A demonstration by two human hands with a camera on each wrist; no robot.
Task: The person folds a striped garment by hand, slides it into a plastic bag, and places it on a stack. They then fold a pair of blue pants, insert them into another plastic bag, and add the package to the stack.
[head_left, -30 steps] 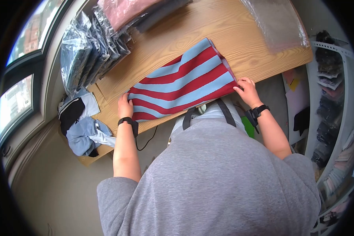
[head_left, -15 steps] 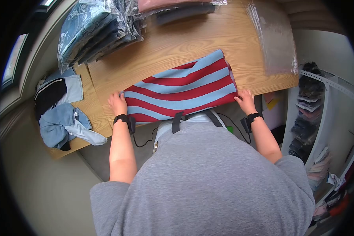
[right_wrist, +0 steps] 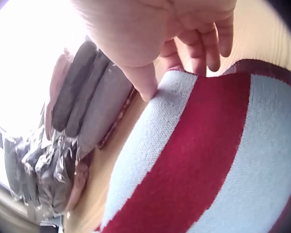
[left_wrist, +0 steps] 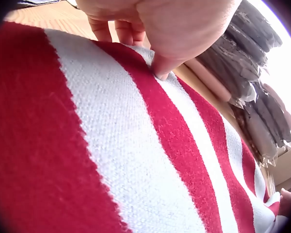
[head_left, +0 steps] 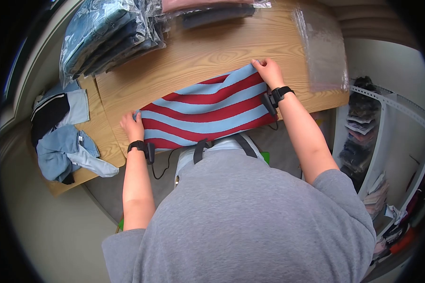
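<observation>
A folded piece of knit fabric (head_left: pixel 207 111) with dark red and light blue stripes lies along the table's front edge, slightly wavy on top. My left hand (head_left: pixel 132 126) pinches its left end; in the left wrist view the thumb presses on a pale stripe while the other fingers go behind the edge. At the far right corner my right hand (head_left: pixel 271 73) pinches a light blue stripe. The right wrist view shows that thumb at the side of the knit fabric (right_wrist: pixel 199 145), fingertips at its end edge.
Plastic-bagged folded denim (head_left: pixel 106 40) is stacked at the back left, beside bagged pink and dark garments (head_left: pixel 217 16). Clear plastic bags (head_left: pixel 327 56) lie on the wooden table's (head_left: pixel 231 49) right side. Loose clothes (head_left: pixel 63 151) sit at the left; a rack (head_left: pixel 368 151) of garments stands right.
My right hand has moved from the near right corner of the knit fabric to its far right corner. The left hand stays at the left end. The head view has shifted.
</observation>
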